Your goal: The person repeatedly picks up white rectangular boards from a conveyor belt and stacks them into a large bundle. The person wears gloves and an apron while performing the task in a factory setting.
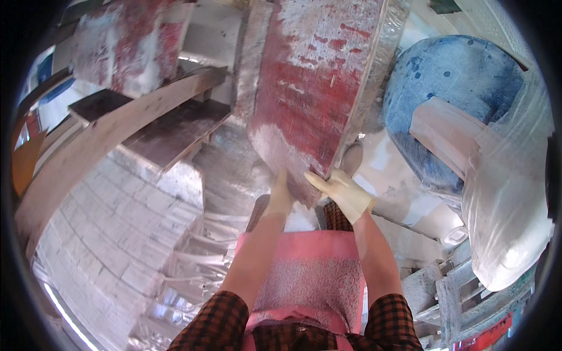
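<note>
A long worn board [310, 88], red with whitish dusty patches, stretches away in front of me, its near end close to my apron [298, 275]. My left hand [281, 196], in a pale yellow rubber glove, holds the board's near left edge; most of its fingers are hidden. At the near right corner, my right hand [345, 192] wears the same kind of glove. Its thumb lies on the top face, while the other fingers pass out of sight around the edge.
On the right stands a blue round-topped drum [456, 76] bearing a pinkish block [448, 131], beside a plastic-wrapped bundle [509, 222]. Stacked pale blocks [117, 228], a curved-looking plank [111, 126] and a dark panel [175, 131] lie left. Pallet slats [462, 307] show lower right.
</note>
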`<control>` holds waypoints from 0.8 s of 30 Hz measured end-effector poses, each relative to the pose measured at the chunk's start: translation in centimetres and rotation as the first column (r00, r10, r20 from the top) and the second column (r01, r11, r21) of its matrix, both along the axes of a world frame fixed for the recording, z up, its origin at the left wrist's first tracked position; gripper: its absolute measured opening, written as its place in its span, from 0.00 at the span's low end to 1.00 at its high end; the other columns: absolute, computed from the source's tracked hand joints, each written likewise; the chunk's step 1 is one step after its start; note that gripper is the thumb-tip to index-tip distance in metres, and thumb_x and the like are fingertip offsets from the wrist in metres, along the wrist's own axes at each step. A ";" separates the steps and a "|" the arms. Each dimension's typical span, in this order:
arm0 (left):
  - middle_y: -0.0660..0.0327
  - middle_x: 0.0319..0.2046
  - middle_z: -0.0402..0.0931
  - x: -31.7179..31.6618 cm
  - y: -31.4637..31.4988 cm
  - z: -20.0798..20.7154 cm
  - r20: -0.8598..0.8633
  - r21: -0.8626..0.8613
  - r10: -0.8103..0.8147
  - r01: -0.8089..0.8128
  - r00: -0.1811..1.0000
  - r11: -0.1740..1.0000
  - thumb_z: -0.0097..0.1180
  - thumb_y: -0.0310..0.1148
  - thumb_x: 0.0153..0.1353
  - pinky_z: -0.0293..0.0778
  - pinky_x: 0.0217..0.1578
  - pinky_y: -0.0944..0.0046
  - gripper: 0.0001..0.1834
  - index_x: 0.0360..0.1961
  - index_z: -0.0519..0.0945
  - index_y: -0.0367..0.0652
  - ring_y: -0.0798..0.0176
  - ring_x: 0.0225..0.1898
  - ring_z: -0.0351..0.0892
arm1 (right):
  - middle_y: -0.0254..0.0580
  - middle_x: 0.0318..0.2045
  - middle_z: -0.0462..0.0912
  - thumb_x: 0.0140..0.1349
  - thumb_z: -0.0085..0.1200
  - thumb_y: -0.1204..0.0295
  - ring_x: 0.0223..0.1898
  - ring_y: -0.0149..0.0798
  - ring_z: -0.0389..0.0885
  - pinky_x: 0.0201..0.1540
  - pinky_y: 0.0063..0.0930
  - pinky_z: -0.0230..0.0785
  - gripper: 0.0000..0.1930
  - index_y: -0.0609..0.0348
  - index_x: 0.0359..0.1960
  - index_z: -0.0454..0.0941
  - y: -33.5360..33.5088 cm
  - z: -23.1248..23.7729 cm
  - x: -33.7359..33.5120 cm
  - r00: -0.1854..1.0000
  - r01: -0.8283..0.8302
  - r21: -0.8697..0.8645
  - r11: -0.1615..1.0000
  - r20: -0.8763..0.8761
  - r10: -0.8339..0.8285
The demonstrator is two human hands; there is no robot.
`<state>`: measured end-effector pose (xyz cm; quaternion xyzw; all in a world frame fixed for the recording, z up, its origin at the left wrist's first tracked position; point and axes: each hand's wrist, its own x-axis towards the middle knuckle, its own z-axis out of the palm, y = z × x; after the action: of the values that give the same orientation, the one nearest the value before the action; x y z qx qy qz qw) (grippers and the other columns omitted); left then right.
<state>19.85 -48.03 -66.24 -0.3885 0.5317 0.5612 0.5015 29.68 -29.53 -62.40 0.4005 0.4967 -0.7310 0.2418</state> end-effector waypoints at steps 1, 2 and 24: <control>0.50 0.65 0.70 -0.7 0.4 1.7 0.043 -0.061 -0.038 0.040 0.998 0.997 0.42 0.54 0.77 0.67 0.67 0.56 0.35 0.71 0.65 0.35 0.52 0.65 0.71 | 0.49 0.43 0.88 0.66 0.60 0.49 0.41 0.48 0.87 0.47 0.42 0.77 0.30 0.60 0.59 0.80 -0.5 1.8 -1.1 0.999 -0.046 0.047 0.998 -0.010 0.046; 0.50 0.66 0.70 -1.5 0.8 3.2 0.081 -0.112 -0.066 0.075 0.995 0.991 0.42 0.55 0.77 0.66 0.67 0.57 0.36 0.72 0.64 0.35 0.53 0.66 0.70 | 0.55 0.44 0.87 0.65 0.61 0.54 0.43 0.52 0.86 0.49 0.41 0.76 0.27 0.58 0.60 0.79 -1.4 3.0 -2.5 0.999 -0.041 0.156 0.987 -0.015 0.043; 0.48 0.62 0.76 -14.2 -12.8 7.6 -0.012 -0.391 -0.422 0.385 0.906 0.836 0.44 0.51 0.78 0.78 0.56 0.55 0.32 0.69 0.68 0.35 0.55 0.58 0.79 | 0.59 0.29 0.86 0.64 0.53 0.37 0.33 0.59 0.88 0.35 0.48 0.79 0.38 0.72 0.34 0.80 -12.5 11.7 -19.6 0.934 -0.355 0.522 0.776 0.172 0.312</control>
<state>5.63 -60.82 -58.64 -0.3292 0.7238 0.3474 0.4970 10.10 -42.07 -50.69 0.3853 0.7372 -0.4892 0.2623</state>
